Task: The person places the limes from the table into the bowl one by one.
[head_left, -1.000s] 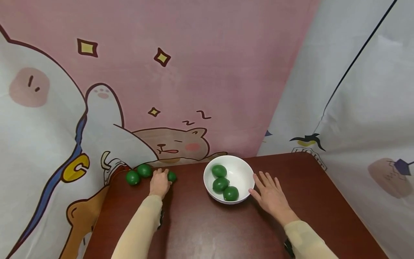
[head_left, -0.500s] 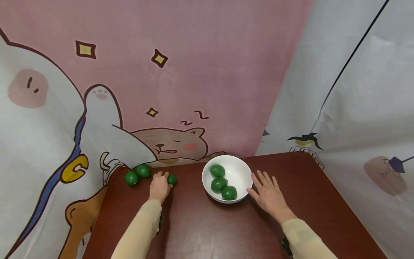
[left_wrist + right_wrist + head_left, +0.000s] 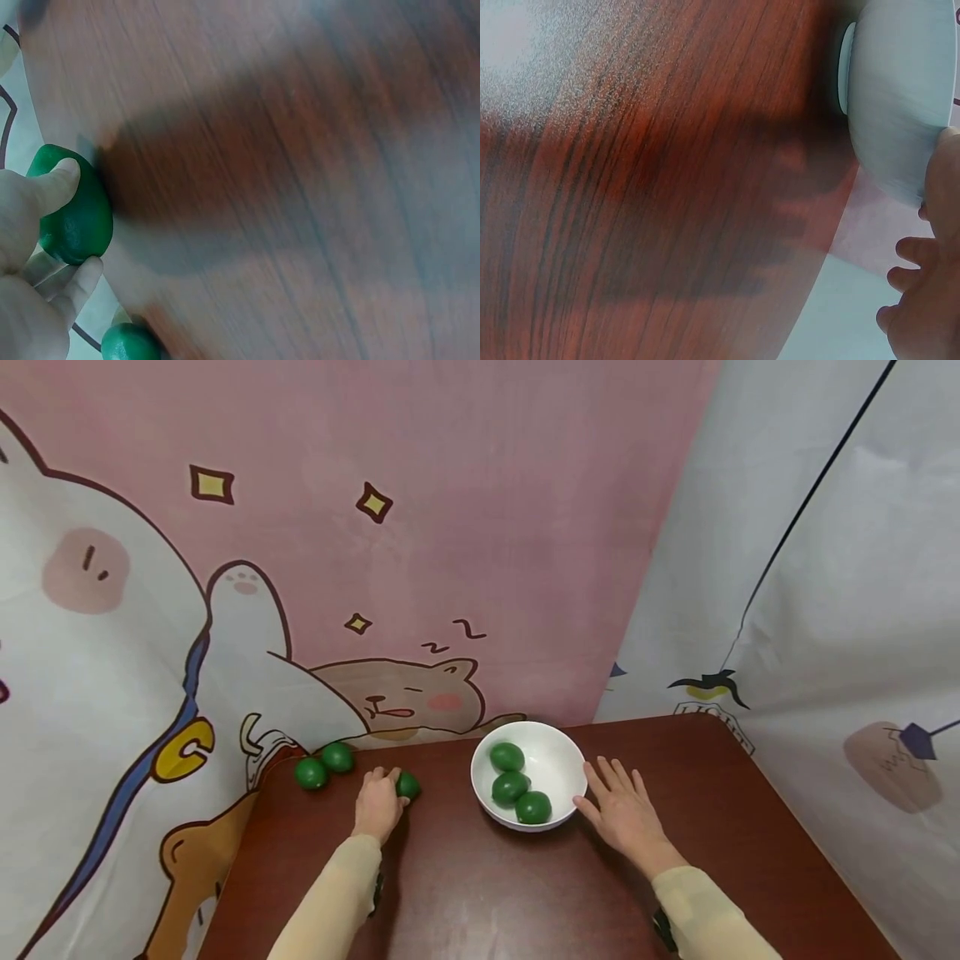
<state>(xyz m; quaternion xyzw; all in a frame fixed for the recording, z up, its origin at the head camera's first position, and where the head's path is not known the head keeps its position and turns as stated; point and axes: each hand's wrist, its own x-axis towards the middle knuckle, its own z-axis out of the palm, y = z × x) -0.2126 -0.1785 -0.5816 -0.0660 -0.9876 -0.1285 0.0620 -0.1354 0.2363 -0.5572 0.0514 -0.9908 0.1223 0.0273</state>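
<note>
My left hand point(image 3: 378, 803) grips a green lime point(image 3: 81, 214) at the back left of the table, the thumb over one side and the fingers round the other. A white bowl point(image 3: 567, 777) stands right of the middle with three green limes point(image 3: 511, 787) in it. My right hand point(image 3: 626, 818) is spread at the bowl's right side, fingers straight, the thumb at the rim. In the right wrist view the bowl's outer wall point(image 3: 900, 97) meets the thumb. Two more limes point(image 3: 324, 766) lie beyond my left hand, near the table's back left corner.
The dark red-brown wooden table point(image 3: 480, 893) reflects light at its front. A pink and white cartoon-printed cloth point(image 3: 525, 543) hangs right behind it, and another white printed cloth point(image 3: 840, 635) runs along the right edge.
My left hand has shifted slightly toward me and to the right, and the lime in it has moved along. The right hand and the bowl stay where they were.
</note>
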